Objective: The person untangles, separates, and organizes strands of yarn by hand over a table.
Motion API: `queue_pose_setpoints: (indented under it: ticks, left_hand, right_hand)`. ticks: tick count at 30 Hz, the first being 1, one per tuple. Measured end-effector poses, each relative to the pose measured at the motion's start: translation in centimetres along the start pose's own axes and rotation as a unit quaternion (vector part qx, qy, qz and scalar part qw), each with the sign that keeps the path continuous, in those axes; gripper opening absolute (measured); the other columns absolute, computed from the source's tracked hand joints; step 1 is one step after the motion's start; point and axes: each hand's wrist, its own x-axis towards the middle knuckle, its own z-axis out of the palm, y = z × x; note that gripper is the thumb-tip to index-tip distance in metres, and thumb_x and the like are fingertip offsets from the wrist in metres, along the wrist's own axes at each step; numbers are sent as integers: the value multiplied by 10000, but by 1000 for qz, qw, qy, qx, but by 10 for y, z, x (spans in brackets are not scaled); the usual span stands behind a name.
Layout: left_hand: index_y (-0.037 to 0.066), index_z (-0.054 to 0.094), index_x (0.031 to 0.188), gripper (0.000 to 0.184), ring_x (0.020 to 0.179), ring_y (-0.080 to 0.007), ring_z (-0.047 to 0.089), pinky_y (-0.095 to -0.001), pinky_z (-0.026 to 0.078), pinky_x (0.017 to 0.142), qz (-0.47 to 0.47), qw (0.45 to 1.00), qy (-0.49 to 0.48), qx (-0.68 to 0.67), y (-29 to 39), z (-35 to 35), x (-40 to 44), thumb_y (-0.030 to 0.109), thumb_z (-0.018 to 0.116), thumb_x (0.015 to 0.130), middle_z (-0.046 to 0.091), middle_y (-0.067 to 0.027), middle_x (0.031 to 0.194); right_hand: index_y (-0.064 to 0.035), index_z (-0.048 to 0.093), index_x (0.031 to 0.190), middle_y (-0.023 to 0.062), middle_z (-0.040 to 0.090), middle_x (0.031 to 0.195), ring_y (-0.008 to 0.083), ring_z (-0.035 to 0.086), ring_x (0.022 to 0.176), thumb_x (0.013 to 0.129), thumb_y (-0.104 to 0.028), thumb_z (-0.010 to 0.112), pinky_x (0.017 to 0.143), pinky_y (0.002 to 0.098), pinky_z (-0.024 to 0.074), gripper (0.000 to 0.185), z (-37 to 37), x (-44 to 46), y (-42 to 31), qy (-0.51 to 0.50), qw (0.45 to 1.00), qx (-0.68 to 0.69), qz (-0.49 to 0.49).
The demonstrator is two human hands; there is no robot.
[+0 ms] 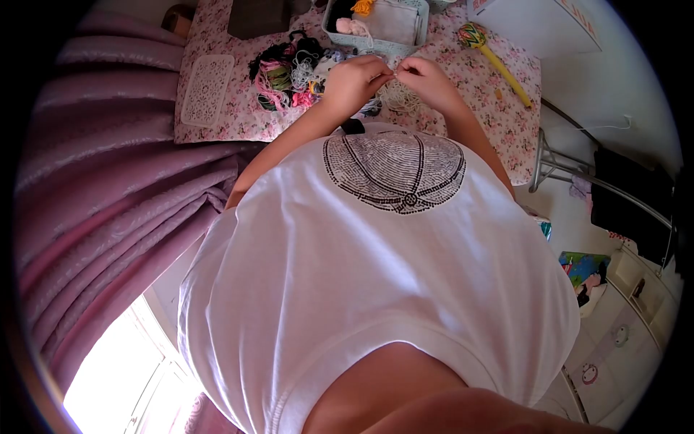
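Note:
My left hand [354, 83] and my right hand [429, 79] meet above the table, fingertips pinched close together. A thin pale bit shows between them, seemingly a strand of the off-white yarn [402, 100] that lies loosely heaped just below. Left of my left hand is a tangled pile of yarn [277, 78] in black, green, pink and pale grey, partly covered by my wrist.
A flowered cloth covers the table [499, 119]. On it are a lacy white plastic piece [207, 90], a dark box [258, 17], a basket [375, 48] with yarn, and a yellow-handled maraca [499, 69]. A purple curtain [116, 159] hangs at left.

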Motion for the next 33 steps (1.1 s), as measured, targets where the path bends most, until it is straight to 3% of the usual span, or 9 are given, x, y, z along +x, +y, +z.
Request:
queue_pose_setpoints:
  ticks: [4,7,11,14,18,26,29,30,33]
  left_hand:
    - [49,531,830,74,596,-116,494,-219,398,551,-69,958,34,-278,-10,6,-3,106,536,783,547,-37,906]
    - [49,486,834,72,553,-51,357,-182,319,524,-215,764,-38,-608,-26,1,-7,119,476,820,514,-24,907]
    - [52,500,873,133,513,-49,323,-200,299,459,-289,835,-13,-467,-31,9,-11,170,510,812,526,-27,929]
    - [57,528,889,177,525,-122,447,-242,379,483,-110,986,27,-126,-2,-1,-4,185,571,774,543,-42,930]
    - [63,560,864,186,651,-235,551,-297,437,563,-34,999,16,-36,6,6,-2,180,621,732,560,-62,880]
    - [44,554,818,84,633,-153,543,-258,429,556,-112,978,-29,-171,-13,16,-8,108,580,770,575,-22,765]
    - [36,541,861,91,557,-71,440,-200,355,487,-130,884,51,-446,-25,21,-9,106,515,809,497,26,650]
    - [29,525,894,136,490,-38,322,-177,245,436,-291,783,2,-550,-29,10,-11,132,473,822,380,56,585]
    - [32,524,890,175,466,-28,223,-183,157,424,-293,776,-16,-558,-40,4,-14,182,462,823,284,73,562]
  right_hand:
    - [-6,572,743,13,518,622,87,461,575,727,-206,549,533,229,369,202,-3,3,16,53,998,44,-12]
    - [1,571,743,13,520,644,89,461,591,724,-216,554,543,236,371,219,-19,6,33,95,993,55,39]
    - [13,573,752,39,538,676,106,478,621,715,-226,556,567,252,385,242,-24,6,38,79,992,65,72]
    - [13,576,748,58,542,670,115,488,623,709,-221,549,571,254,391,238,-13,7,38,62,998,20,21]
    - [11,573,732,71,535,652,125,493,609,697,-209,546,560,259,392,224,2,3,12,15,999,-36,8]
    - [14,570,740,52,536,654,114,487,605,691,-208,558,562,265,394,227,3,4,19,30,999,-15,-7]
    - [18,566,757,36,534,658,103,480,610,704,-212,555,565,258,391,237,-10,5,29,84,996,3,17]
    - [20,564,763,30,532,660,100,478,612,708,-213,554,565,255,389,240,-16,5,34,106,994,6,28]
    - [18,565,779,26,533,668,105,478,617,713,-215,553,569,255,390,243,-29,10,55,133,983,80,98]
